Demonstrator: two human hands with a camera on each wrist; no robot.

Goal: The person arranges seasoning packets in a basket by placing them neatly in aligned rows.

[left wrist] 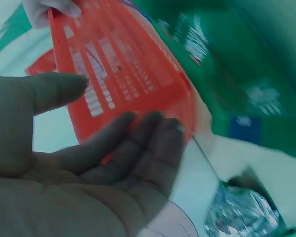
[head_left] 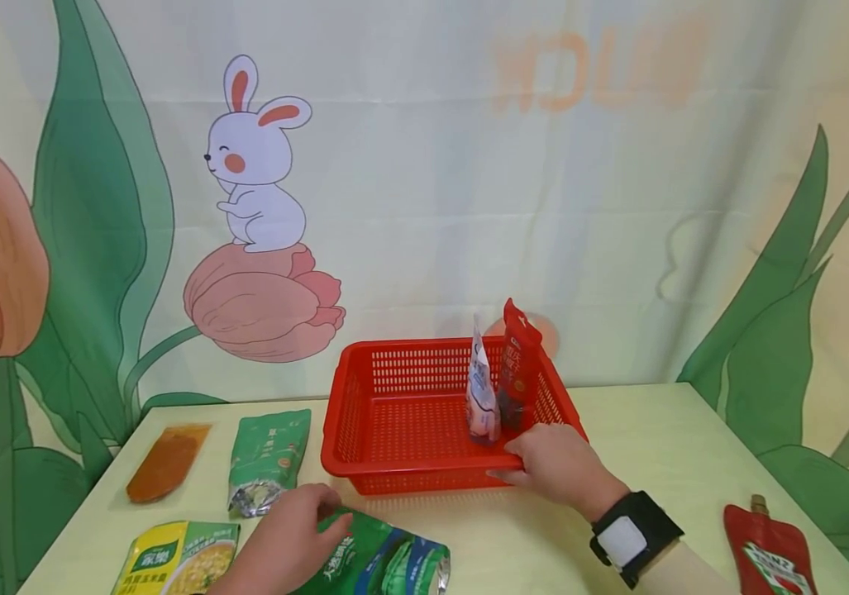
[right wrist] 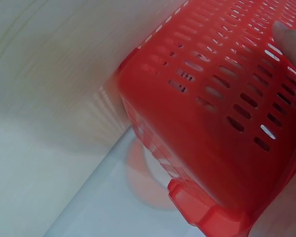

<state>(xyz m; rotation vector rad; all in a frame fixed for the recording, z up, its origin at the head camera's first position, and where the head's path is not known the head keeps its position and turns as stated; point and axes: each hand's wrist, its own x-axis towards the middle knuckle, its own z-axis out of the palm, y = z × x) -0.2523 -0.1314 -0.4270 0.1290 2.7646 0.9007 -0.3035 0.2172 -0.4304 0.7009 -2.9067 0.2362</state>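
My right hand (head_left: 561, 467) grips the front right rim of a red plastic basket (head_left: 394, 475), thumb and fingers over its edge. Inside, at the right end, stand a white and pink pouch (head_left: 482, 397) and a tall red packet (head_left: 517, 372). My left hand (head_left: 290, 541) is beside a dark green bag (head_left: 375, 549) lying in front of the basket. In the left wrist view the fingers (left wrist: 153, 148) are loosely bent, thumb apart, and nothing lies between them. The basket's perforated wall (right wrist: 187, 128) fills much of the right wrist view.
To the left lie a green pouch (head_left: 271, 450) with a silver end, a flat clear packet of brown sauce (head_left: 169, 463) and a yellow and green soup packet (head_left: 174, 558). A red ketchup pouch (head_left: 770, 549) lies at the right. A printed curtain (head_left: 424, 207) hangs behind the table.
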